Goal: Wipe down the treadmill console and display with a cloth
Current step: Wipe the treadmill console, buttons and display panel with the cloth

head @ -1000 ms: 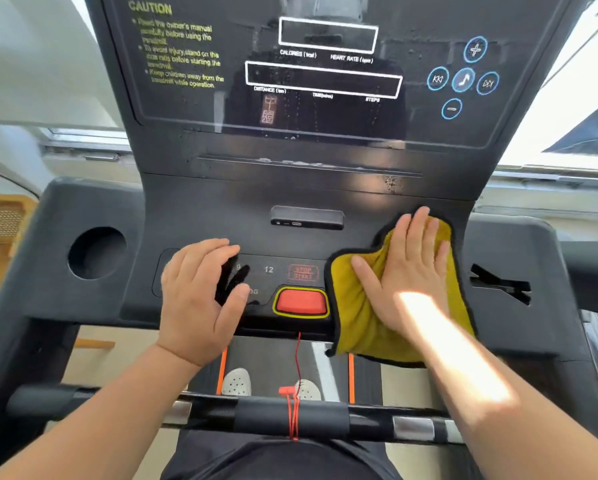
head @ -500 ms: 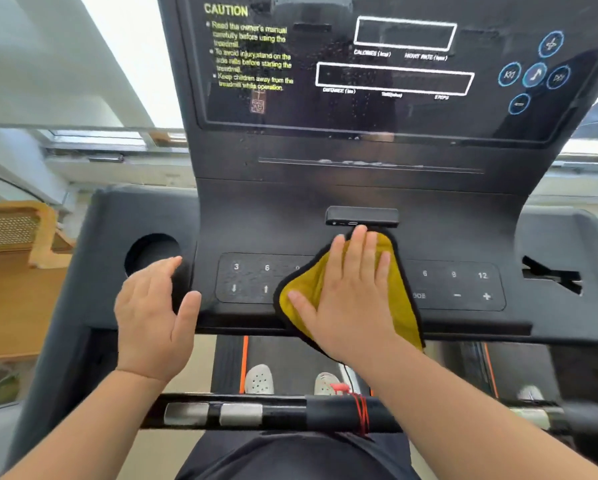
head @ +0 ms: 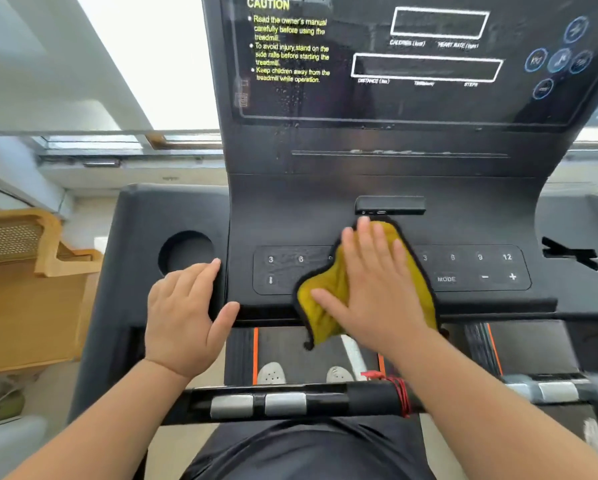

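Note:
A black treadmill console fills the view, with a dark glossy display above carrying yellow caution text and speckled with droplets. A yellow cloth with black edging lies over the middle of the button panel. My right hand presses flat on the cloth, fingers spread and pointing up toward a small black port block. My left hand rests flat on the console's left wing, just below the round cup holder, holding nothing.
A black handlebar with silver pulse pads crosses below my wrists, with a red cord wound on it. White shoes stand on the belt beneath. A wooden piece of furniture sits at left and a bright window behind.
My right hand slid the cloth from the console's right side leftward to the middle of the button panel. My left hand moved off the left buttons onto the left wing. The view shifted left.

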